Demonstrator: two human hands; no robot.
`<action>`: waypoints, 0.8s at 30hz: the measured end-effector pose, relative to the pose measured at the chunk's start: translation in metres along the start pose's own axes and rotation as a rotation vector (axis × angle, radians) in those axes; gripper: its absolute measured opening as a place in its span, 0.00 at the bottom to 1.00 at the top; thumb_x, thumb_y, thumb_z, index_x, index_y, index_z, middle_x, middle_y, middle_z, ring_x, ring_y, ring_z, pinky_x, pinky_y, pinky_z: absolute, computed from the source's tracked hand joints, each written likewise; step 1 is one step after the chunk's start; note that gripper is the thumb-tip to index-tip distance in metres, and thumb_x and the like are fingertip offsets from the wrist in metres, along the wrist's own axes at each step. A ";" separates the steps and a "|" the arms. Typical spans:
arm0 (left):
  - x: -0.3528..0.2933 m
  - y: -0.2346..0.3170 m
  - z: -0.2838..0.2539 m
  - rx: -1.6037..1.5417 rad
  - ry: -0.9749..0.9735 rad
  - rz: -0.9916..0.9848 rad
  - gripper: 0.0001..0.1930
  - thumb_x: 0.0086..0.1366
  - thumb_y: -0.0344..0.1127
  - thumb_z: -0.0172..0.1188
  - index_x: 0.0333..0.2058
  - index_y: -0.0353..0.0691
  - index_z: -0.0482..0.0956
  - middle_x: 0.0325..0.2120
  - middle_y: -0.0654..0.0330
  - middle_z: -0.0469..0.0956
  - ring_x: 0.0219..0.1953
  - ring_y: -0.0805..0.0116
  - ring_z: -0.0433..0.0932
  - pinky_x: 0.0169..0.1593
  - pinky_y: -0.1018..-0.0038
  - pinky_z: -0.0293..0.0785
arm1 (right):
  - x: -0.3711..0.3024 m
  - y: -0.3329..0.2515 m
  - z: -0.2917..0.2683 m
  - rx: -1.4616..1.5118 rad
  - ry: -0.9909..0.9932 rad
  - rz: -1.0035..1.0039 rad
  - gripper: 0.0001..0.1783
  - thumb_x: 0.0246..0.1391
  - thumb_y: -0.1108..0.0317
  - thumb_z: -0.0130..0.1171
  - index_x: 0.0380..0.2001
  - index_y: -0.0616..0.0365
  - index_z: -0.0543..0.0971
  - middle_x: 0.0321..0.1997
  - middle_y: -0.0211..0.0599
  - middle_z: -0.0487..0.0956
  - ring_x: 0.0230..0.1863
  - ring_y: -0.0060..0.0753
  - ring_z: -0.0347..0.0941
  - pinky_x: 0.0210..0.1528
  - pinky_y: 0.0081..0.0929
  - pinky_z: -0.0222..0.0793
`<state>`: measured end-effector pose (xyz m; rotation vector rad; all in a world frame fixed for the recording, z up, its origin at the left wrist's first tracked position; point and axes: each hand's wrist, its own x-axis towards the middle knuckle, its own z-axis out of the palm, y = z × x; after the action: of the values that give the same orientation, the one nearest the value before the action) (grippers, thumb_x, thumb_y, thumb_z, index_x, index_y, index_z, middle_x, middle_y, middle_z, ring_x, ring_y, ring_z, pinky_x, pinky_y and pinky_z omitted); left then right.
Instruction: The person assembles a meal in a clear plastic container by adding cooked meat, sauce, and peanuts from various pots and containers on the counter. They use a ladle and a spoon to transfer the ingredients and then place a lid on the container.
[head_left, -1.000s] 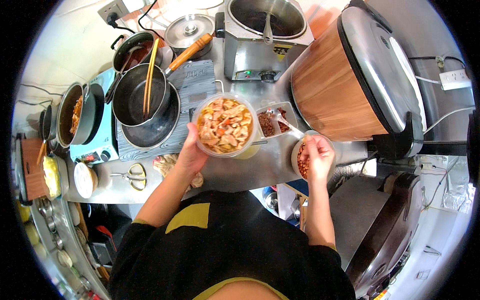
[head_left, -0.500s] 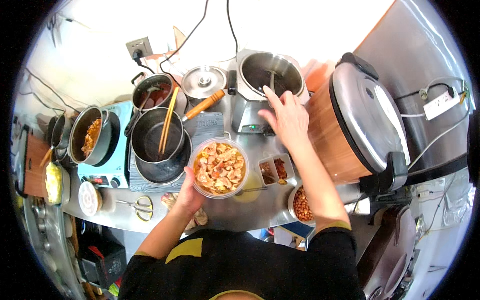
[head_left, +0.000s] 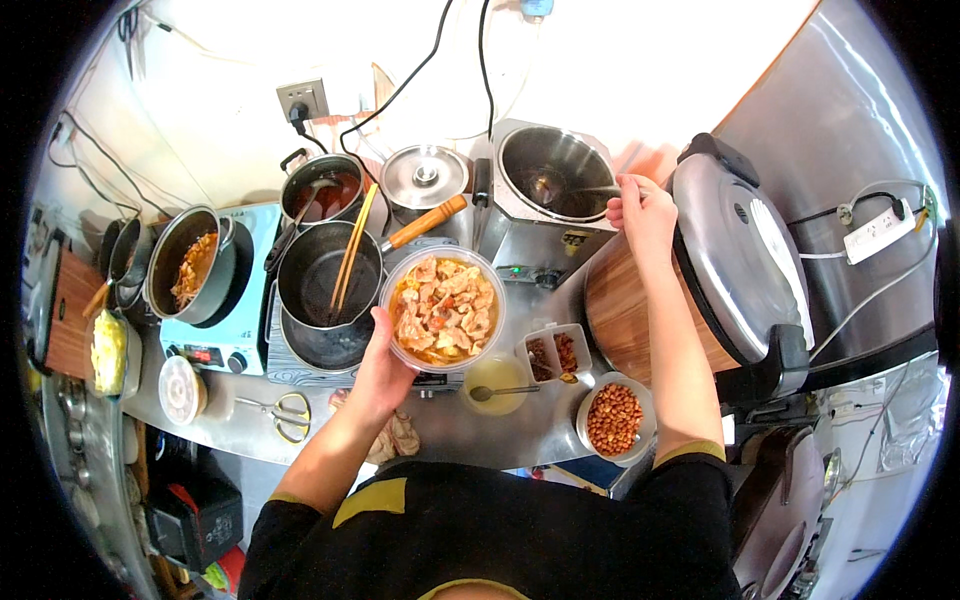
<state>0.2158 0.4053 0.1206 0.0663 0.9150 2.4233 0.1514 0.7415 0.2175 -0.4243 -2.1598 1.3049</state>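
My left hand [head_left: 378,375] holds up a clear round tub [head_left: 503,310] of sliced meat [head_left: 440,290] in orange-brown broth, its fingers partly hidden beneath. At the right, my right hand [head_left: 645,215] is closed on the handle end of a ladle [head_left: 592,190]. The ladle's bowl reaches down into a deep steel pot [head_left: 520,150] with dark liquid, set in a metal heater unit [head_left: 520,235]. Left of the tub stands a black saucepan [head_left: 315,265] with a wooden handle and chopsticks [head_left: 355,255] across it.
A large wood-patterned cooker [head_left: 640,310] stands close to my right forearm. Near the front are a bowl of peanuts [head_left: 615,420], a two-part spice box [head_left: 555,352], a spoon [head_left: 483,393] over a pale yellow bowl, scissors [head_left: 290,415] and a lidded tub [head_left: 182,390]. A blue hob [head_left: 245,270] carries another pot.
My right hand, earlier reaching over the pot with fingers apart, has moved right and closed on the ladle's handle. The ladle now leans to the right. My left hand still holds the tub.
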 end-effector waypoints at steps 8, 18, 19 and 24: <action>0.040 -0.006 0.009 0.031 -0.045 -0.023 0.44 0.57 0.72 0.38 0.63 0.45 0.54 0.61 0.59 0.61 0.63 0.60 0.60 0.63 0.59 0.59 | -0.012 -0.037 -0.054 0.292 0.002 -0.042 0.15 0.61 0.63 0.50 0.38 0.65 0.78 0.22 0.36 0.78 0.18 0.23 0.74 0.21 0.19 0.71; 0.071 0.001 0.026 0.049 -0.134 0.029 0.44 0.57 0.73 0.37 0.63 0.47 0.53 0.59 0.58 0.64 0.59 0.58 0.67 0.55 0.55 0.70 | -0.068 -0.084 -0.085 0.359 -0.128 0.010 0.17 0.61 0.60 0.52 0.38 0.67 0.77 0.20 0.35 0.77 0.18 0.22 0.72 0.21 0.19 0.67; 0.072 0.001 0.026 0.044 -0.132 0.029 0.43 0.57 0.73 0.37 0.63 0.47 0.53 0.59 0.57 0.65 0.58 0.59 0.68 0.55 0.55 0.71 | -0.073 -0.086 -0.085 0.364 -0.145 0.006 0.17 0.61 0.60 0.52 0.38 0.67 0.77 0.20 0.35 0.77 0.18 0.22 0.72 0.21 0.18 0.66; 0.075 0.004 0.026 0.071 -0.098 0.006 0.44 0.57 0.74 0.38 0.63 0.49 0.53 0.58 0.58 0.65 0.58 0.59 0.68 0.53 0.56 0.72 | -0.097 -0.103 -0.079 0.289 -0.173 -0.050 0.18 0.62 0.60 0.51 0.38 0.68 0.77 0.20 0.34 0.76 0.20 0.20 0.72 0.23 0.16 0.67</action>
<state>0.1556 0.4564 0.1321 0.2113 0.9567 2.3702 0.2789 0.6959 0.3067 -0.1449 -2.0579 1.6460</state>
